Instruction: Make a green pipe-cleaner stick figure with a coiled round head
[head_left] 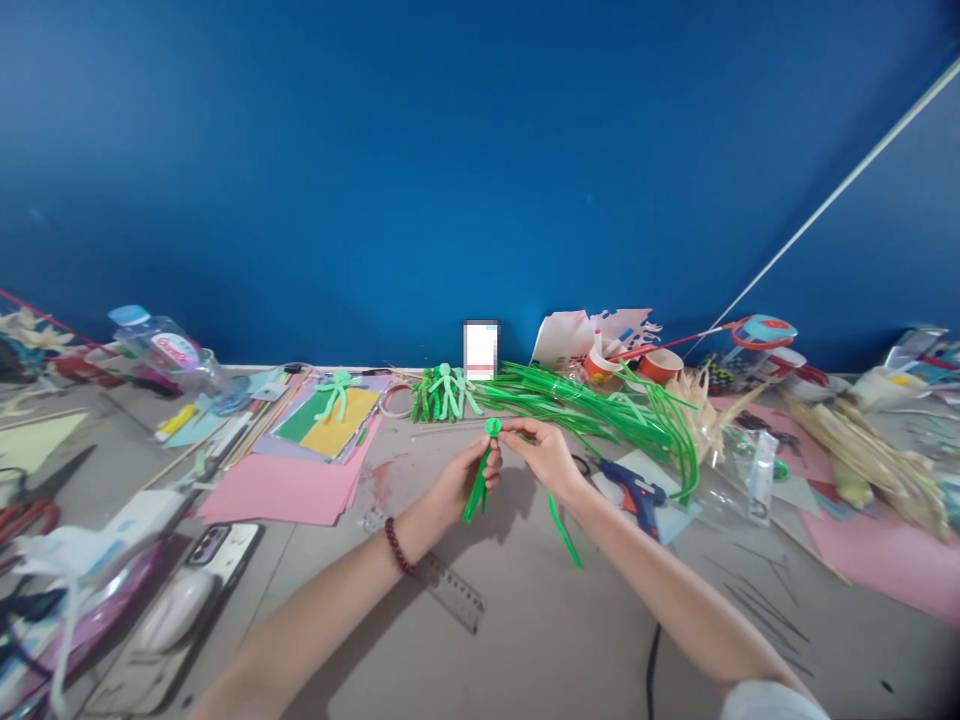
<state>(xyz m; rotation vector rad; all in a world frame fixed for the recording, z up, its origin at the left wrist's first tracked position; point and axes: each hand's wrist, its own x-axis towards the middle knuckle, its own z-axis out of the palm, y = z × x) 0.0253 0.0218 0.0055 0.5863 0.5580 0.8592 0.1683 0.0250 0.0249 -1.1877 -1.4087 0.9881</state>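
My left hand (466,482) is closed round a green pipe cleaner (478,484) above the grey table (525,620). The top of the pipe cleaner is curled into a small loop (493,427). My right hand (541,452) pinches the same pipe cleaner next to the loop, and a loose green end (564,532) hangs down below that hand. A dark red bead bracelet (398,546) sits on my left wrist.
Green pipe-cleaner figures (444,392) and a bundle of green pipe cleaners (600,408) lie behind my hands. A blue glue gun (634,493), a clear ruler (442,582), pink paper (285,490), scissors (34,500), a phone (214,548) and a water bottle (169,352) surround them.
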